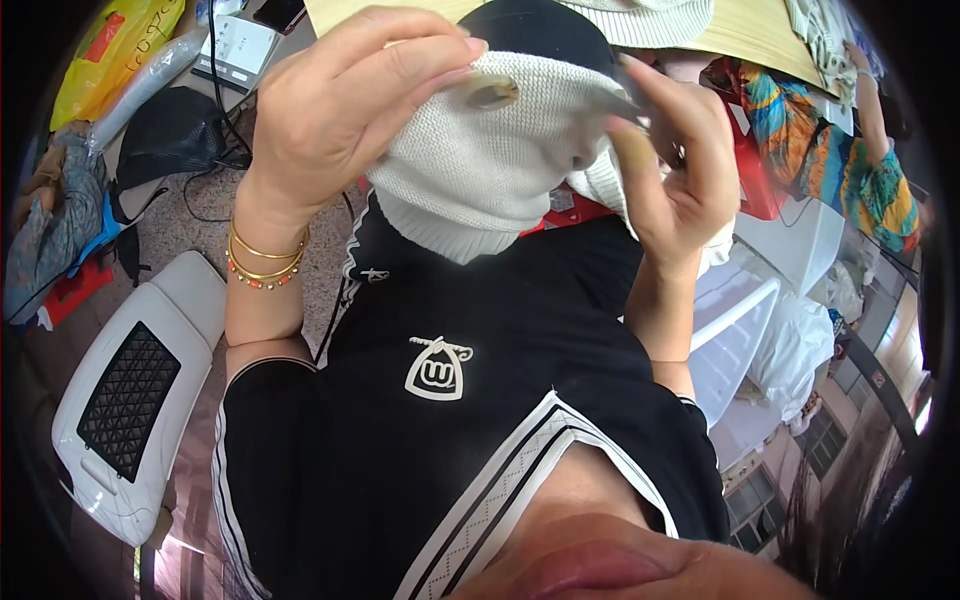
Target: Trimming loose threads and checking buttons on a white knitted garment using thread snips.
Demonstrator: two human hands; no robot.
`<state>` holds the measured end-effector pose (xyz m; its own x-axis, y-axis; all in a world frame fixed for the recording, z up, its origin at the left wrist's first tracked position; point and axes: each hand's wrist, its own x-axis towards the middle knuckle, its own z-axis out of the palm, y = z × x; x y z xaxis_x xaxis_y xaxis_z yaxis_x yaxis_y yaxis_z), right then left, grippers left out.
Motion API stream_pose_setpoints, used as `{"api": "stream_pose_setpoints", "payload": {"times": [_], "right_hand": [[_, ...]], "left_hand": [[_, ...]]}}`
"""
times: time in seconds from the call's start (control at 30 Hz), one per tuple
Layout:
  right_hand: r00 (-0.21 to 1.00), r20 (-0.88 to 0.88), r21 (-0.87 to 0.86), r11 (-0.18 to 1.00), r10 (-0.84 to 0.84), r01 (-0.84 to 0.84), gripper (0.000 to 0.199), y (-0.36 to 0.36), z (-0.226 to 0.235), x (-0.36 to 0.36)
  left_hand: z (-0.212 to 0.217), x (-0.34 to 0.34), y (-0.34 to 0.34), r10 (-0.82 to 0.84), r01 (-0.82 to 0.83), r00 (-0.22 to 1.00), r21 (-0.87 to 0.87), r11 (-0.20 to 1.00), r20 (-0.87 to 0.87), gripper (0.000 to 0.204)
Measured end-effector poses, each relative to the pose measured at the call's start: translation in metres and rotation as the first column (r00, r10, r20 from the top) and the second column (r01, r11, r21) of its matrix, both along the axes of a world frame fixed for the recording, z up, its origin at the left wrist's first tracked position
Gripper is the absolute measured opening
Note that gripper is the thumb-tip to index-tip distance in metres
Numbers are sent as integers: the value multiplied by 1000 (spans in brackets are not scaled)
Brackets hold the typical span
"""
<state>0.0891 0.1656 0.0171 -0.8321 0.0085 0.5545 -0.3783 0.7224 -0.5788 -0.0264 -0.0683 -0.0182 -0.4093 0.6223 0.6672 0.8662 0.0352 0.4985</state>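
A cream knitted piece (470, 165) with a ribbed lower edge is held up in front of my chest. My left hand (350, 100) is closed on its upper edge, fingers and thumb pinching the knit. Beside those fingertips is a small oval, shiny brownish spot (495, 93) that I cannot make out. On the other side of the knit, my right hand (675, 165) has its thumb and forefinger brought close together. A blurred thin greyish thing (620, 103) shows at its fingertips, its kind unclear. Behind the knit rises a dark rounded shape (540, 28).
More cream knitwear (650, 20) lies on the pale wooden table (770, 45) ahead. At left are a yellow bag (115, 60), a black bag (172, 135) and a white chair (140, 390). A person in patterned clothing (830, 155) is at right, near white plastic bags (795, 345).
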Motion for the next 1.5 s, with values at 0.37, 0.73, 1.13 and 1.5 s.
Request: {"api": "stream_pose_setpoints", "payload": {"times": [0.37,0.73,1.13,1.5], "right_hand": [[957,225,169,960,184,-224,41,-5,23,-23],[954,189,305,909,233,-283,41,-9,30,-37],[956,178,303,912,233,-278,42,-9,26,-37],[939,210,281,903,274,-326,39,-6,32,-40]], "left_hand": [[-5,3,1,-47,29,991,141,990,126,23],[-14,-1,0,36,-58,987,138,989,154,15],[-20,-5,1,-16,10,998,94,996,65,19],[-6,4,2,34,-46,995,134,990,91,13]]}}
